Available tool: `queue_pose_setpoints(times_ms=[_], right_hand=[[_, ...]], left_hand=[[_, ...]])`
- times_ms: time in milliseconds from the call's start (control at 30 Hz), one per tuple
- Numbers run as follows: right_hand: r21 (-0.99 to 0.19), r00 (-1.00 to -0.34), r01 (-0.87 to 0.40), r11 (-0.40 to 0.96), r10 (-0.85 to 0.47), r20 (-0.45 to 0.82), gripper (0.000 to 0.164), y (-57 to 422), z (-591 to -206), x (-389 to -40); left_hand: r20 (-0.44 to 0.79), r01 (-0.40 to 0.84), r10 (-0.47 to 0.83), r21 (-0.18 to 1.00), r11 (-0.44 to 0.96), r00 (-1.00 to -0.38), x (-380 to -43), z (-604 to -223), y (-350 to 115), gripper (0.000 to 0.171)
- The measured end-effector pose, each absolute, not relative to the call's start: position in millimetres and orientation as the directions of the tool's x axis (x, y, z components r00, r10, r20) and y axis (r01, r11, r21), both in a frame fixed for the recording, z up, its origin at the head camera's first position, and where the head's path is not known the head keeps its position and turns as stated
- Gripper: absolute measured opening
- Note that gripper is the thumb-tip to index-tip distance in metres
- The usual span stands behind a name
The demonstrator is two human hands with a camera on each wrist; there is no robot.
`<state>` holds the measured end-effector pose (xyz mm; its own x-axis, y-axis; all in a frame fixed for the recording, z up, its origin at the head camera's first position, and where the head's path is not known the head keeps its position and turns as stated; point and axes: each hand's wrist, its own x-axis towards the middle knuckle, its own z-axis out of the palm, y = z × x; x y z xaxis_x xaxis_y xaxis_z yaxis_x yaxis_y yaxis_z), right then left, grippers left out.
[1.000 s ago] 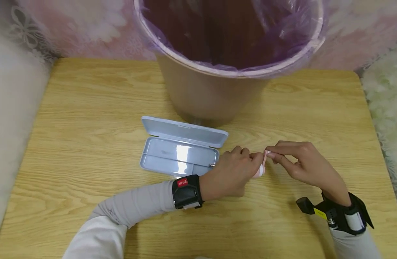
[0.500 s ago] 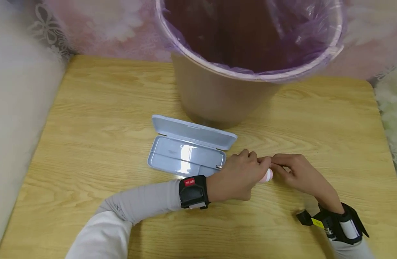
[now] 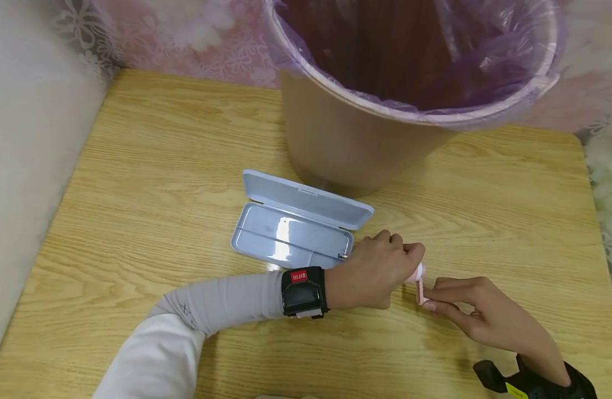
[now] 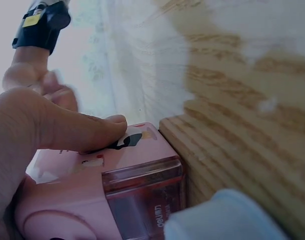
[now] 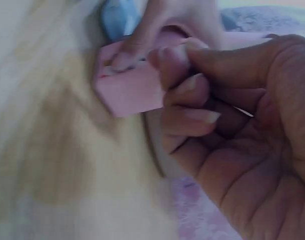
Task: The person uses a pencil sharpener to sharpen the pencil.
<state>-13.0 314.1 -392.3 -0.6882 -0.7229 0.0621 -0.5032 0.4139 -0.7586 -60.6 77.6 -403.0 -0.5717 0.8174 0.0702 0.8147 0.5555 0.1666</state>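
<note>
My left hand (image 3: 376,271) grips a pink pencil sharpener (image 4: 142,165) against the table, mostly covering it in the head view. Its thumb lies along the printed top in the left wrist view, beside a dark see-through drawer. At the sharpener's right end, a pink crank handle (image 3: 419,292) points down toward the near edge. My right hand (image 3: 490,310) pinches the crank's end between thumb and forefinger. In the right wrist view its other fingers (image 5: 190,122) are curled. Whether a pencil sits in the sharpener is hidden.
Left of the hands lies a light blue pencil case (image 3: 266,230), lid (image 3: 306,197) raised, with a small metallic piece (image 3: 343,256) at its right end. Behind it stands a large bin (image 3: 366,149) with a purple liner (image 3: 485,83). Patterned walls border the wooden table (image 3: 161,166).
My right hand has swung the crank from pointing away to pointing toward the near edge. The left hand keeps its grip on the sharpener. The head view has shifted slightly.
</note>
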Motion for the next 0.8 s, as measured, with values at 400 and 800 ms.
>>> queue_pose_setpoints(times_ms=[400,800], right_hand=[[-0.68,-0.765,-0.57,0.461,-0.601,0.233,0.028,320,-376,-41],[-0.674,-0.796,-0.486,0.557,-0.6,0.079,0.042,320,-409,-67]], left_hand=[[0.055,0.816,0.82,0.164,0.555,-0.569,-62,-401,78,0.032],[0.037,0.827,0.83,0.125,0.549,-0.556,-61,-403,77,0.055]])
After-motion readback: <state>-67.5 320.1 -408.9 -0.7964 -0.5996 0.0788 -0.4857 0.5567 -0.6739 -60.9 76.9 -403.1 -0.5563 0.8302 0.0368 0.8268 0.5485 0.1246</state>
